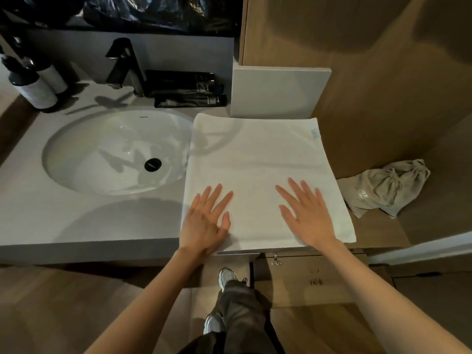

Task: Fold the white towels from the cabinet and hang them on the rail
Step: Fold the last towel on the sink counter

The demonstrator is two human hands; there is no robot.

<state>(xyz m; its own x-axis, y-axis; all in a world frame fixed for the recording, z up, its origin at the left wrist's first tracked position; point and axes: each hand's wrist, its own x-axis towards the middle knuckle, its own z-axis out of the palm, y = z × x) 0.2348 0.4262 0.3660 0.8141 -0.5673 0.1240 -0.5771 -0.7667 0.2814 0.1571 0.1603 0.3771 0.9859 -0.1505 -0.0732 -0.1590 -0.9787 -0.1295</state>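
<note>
The white towel point(258, 175) lies spread flat at the bench's point(76, 226) front right corner, beside the sink point(115, 152). The left hand point(204, 223) and right hand point(306, 213) press it with straight fingers, grasping nothing, likely smoothing wrinkles for a clean fold.

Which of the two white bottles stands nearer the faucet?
The rear bottle, partly hidden behind the front bottle, which sits further left from the black faucet.
</note>
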